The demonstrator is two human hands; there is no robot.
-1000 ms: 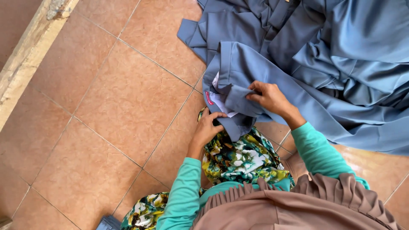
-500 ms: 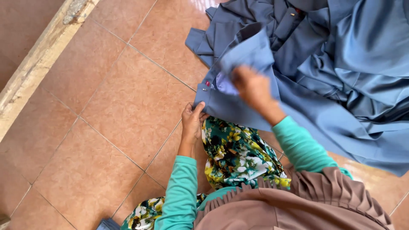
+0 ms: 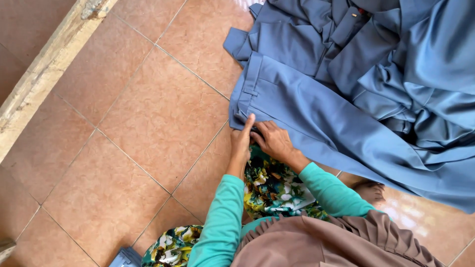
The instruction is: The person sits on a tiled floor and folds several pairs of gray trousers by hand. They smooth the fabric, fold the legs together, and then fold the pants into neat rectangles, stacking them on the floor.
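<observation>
The grey-blue trousers lie flat on the tiled floor, with the waistband toward the left side and the legs going away to the lower right; more grey-blue cloth lies crumpled just behind them, touching them. Both hands meet at the near corner of the waistband, close to each other; the left hand lies with the fingers stretched along the edge of the cloth, the fingertips touching the hem; the right hand rests just beside it, with the fingers bent on the same edge. Whether the right hand pinches the cloth or only presses on it, I cannot tell, because the fingertips are hidden between the two hands. Both arms wear teal sleeves; under the wrists there is a flowered cloth in green, yellow and white, on the person's lap; a bare foot shows beside the right sleeve, under the trouser leg.
</observation>
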